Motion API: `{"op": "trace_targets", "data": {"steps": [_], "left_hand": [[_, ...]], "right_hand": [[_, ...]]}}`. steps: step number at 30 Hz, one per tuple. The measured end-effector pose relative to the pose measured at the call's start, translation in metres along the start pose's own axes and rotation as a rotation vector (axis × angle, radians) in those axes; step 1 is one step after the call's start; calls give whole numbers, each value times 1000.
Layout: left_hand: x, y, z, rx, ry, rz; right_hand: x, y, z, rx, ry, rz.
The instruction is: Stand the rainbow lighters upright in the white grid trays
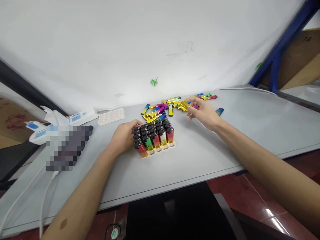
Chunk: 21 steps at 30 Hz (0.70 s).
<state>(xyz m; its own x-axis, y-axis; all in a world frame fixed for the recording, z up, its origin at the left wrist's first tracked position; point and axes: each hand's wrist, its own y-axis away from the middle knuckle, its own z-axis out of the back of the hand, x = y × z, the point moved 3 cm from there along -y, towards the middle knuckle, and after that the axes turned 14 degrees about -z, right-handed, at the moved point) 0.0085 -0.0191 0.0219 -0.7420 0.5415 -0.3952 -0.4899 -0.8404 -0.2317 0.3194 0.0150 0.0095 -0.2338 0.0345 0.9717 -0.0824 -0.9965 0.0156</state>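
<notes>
A pale tray (159,151) on the table holds several upright lighters (155,138) with black tops, and its front row of slots has no lighters in it except at the left corner. My left hand (124,136) is at the left side of this group, its fingertips partly hidden behind the lighters. Farther back, my right hand (203,112) pinches a shiny yellow metallic sleeve (185,104) between thumb and fingers. Around and under it lie several loose metallic sleeves in yellow, blue, pink and green (153,114). One blue-green sleeve (219,111) rests right of my right hand.
A flat white tray (111,116) lies at the back left beside white power strips (81,116). A pixelated dark object (70,146) with a white cable is at left. Behind the table (200,156) stands a white wall.
</notes>
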Motion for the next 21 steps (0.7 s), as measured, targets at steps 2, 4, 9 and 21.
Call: {"op": "trace_targets", "data": {"steps": [2,4,9,21], "left_hand": [[0,0,0,5,-6,-1],[0,0,-1,6,-10,6],[-2,-1,-1,15,-11,2],[-3,0,0,13,-8,-8]], "right_hand": [[-1,0,-2,40,-30,3],[-3,-2,-1,61,-93,15],[-2,-4,1,120,-150,-33],[1,12,-16,255,-110,-278]]}}
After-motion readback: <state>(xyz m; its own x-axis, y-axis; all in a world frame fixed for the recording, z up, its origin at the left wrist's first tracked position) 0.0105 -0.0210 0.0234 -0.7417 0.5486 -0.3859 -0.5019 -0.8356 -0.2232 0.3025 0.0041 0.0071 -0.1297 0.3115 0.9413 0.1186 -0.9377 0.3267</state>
